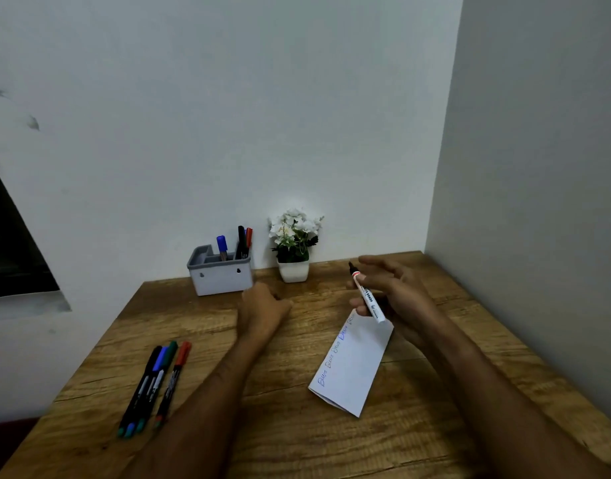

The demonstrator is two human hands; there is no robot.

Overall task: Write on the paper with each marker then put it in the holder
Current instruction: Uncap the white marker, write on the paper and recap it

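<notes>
My right hand (390,288) holds a white whiteboard marker (368,297) above the far end of the folded white paper (352,368); its uncapped dark tip points up and away. The paper carries several blue handwritten words along its left edge. My left hand (264,302) rests as a closed fist on the table, just in front of the grey-and-white holder (221,278). What it may hold inside is hidden. The holder has a blue marker (221,246), a black marker (241,242) and a red marker (249,236) standing in it.
Several capped markers (155,382) lie side by side near the front left of the wooden table (297,444). A small white pot of white flowers (293,247) stands against the back wall, right of the holder. A wall closes the right side.
</notes>
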